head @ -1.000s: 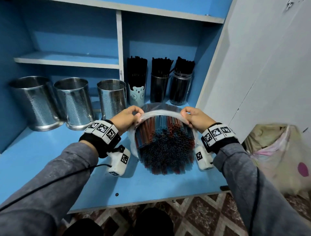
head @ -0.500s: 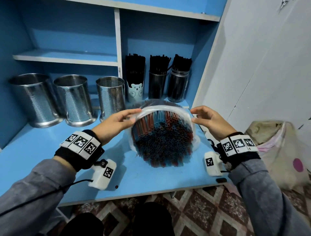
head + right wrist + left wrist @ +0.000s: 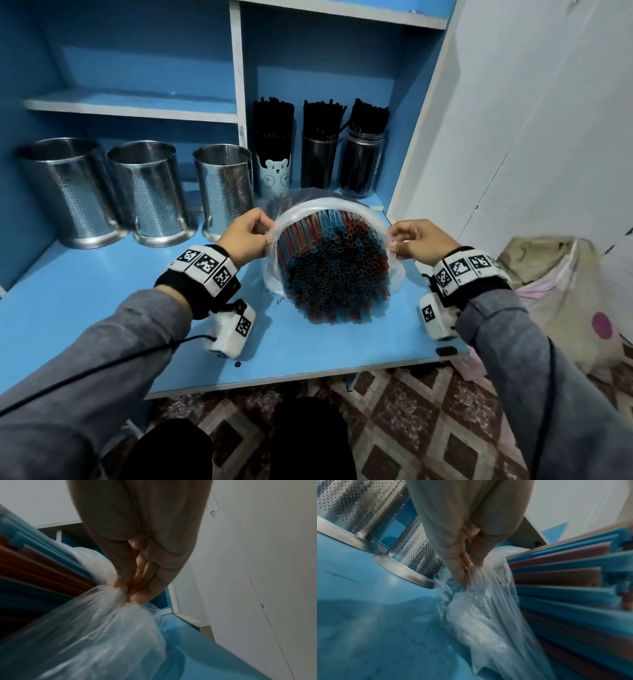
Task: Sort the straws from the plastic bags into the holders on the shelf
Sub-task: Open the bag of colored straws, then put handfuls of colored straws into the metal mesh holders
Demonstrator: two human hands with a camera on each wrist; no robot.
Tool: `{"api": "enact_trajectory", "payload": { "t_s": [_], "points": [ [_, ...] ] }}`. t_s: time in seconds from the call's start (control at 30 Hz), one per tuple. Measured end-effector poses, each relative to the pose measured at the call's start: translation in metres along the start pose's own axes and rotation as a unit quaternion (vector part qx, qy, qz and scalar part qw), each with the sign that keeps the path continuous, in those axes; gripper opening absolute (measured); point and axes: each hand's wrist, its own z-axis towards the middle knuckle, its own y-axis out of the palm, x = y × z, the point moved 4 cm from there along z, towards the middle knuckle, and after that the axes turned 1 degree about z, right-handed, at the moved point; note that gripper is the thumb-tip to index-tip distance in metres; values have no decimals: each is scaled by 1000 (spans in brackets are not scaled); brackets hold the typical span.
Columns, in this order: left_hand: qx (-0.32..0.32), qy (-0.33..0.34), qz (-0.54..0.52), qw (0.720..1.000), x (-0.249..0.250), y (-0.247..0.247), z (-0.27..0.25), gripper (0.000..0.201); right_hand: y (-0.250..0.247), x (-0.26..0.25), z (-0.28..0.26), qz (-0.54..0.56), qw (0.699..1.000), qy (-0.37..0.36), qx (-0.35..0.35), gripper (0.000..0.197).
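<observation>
Now your left hand (image 3: 244,236) and right hand (image 3: 416,241) pinch the bag (image 3: 329,205) rim with curled fingers, straws (image 3: 337,274) showing inside.

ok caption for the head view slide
Both hands, left hand and right hand, pinch open a plastic bag of straws.

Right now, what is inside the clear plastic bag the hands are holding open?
The plastic bag holds a dense bundle of blue and red straws, open ends facing the head camera. The left hand and right hand pinch its rim. The bag's bottom is hidden.
</observation>
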Motion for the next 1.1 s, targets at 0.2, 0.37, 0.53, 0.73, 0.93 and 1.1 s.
{"api": "enact_trajectory", "payload": {
  "t_s": [0.2, 0.37, 0.53, 0.73, 0.93, 1.1],
  "points": [
    [34, -20, -47, 998, 0, 10, 13, 25, -5, -5, 7, 10, 996, 45, 81, 24],
    [19, 20, 28, 999, 3, -3, 12, 19, -5, -26, -4, -36, 993, 17, 107, 32],
    [-10, 109, 14, 994, 23, 3, 0, 36, 21, -77, -15, 13, 990, -98, 101, 43],
    [-102, 104, 20, 989, 22, 28, -11, 50, 72, -112, -8, -125, 986, -99, 55, 60],
    [245, 93, 76, 962, 22, -38, 4, 68, 79, -103, -5, -163, 982, -71, 57, 53],
    [321, 54, 52, 944, 24, -83, 38, 114, 82, -104, -1, -194, 977, -59, 61, 51]
  ]
}}
